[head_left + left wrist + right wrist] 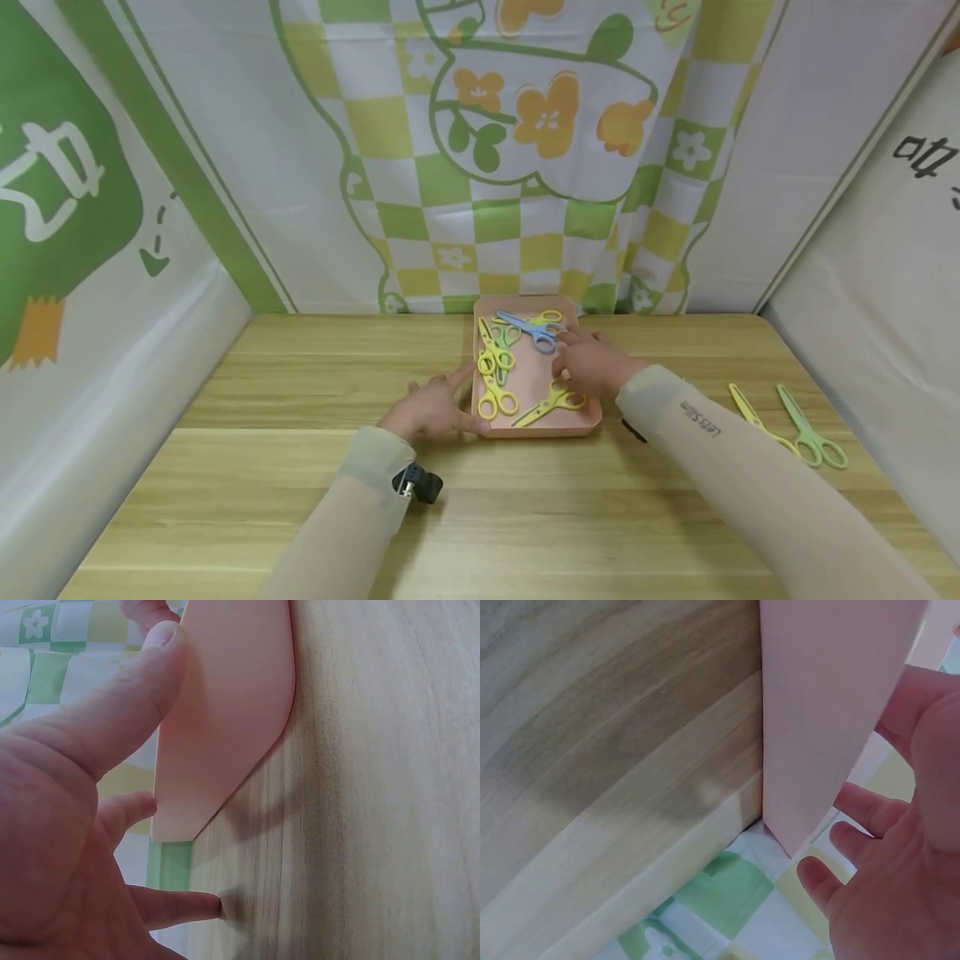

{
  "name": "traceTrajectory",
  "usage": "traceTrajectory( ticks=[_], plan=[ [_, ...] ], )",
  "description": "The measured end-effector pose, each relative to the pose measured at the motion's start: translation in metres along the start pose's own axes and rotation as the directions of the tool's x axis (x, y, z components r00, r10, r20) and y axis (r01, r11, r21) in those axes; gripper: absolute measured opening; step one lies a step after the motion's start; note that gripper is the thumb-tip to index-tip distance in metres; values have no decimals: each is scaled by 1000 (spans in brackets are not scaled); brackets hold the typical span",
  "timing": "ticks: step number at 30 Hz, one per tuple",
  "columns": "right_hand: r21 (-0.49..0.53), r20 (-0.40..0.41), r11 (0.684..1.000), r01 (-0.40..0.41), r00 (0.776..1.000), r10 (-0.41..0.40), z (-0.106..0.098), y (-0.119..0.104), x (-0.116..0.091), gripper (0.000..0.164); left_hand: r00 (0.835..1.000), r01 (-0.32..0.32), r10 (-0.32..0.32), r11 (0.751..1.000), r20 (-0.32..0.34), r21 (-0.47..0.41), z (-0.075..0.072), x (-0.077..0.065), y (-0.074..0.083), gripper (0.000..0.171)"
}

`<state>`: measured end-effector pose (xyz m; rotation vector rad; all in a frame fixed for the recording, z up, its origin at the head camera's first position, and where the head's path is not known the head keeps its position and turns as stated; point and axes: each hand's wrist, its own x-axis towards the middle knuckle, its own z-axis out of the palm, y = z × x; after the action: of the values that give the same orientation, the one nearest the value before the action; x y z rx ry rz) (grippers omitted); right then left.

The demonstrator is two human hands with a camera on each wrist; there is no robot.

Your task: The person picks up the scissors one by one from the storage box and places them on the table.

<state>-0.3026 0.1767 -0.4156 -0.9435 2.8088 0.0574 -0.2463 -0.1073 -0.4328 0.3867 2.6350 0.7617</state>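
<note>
A shallow pink tray (536, 431) near the table's back edge holds several pairs of scissors. Blue scissors (531, 325) lie on yellow ones at its back, and yellow scissors (555, 402) lie slanted at its front. More yellow scissors (497, 354) overlap green scissors (504, 337) along the left side. My left hand (431, 410) is spread at the tray's left front corner, thumb at the rim, a fingertip on the table. My right hand (596, 364) reaches over the right rim, fingertips by the blue handles, its other fingers loosely extended outside the wall (817, 712).
On the table's right side lie another pair of yellow scissors (753, 412) and another pair of green scissors (806, 429), beyond my right forearm. A green checked curtain (517, 225) hangs behind the table (300, 383). Printed white cloth walls stand left and right.
</note>
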Motion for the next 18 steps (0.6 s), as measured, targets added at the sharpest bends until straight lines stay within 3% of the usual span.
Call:
traceTrajectory(
  ticks=[4,13,18],
  plan=[
    [6,27,1000,-29,999,28,-2,-1,0,13,1000,-5,5,1000,4,5,-1,0,0,110],
    [16,67,999,-34,997,33,-1,-4,1,4,1000,5,-5,1000,0,8,-2,-3,-1,110],
    [48,89,997,-56,995,52,1,-1,0,11,1000,4,-4,1000,8,1,-1,-1,3,110]
  ],
)
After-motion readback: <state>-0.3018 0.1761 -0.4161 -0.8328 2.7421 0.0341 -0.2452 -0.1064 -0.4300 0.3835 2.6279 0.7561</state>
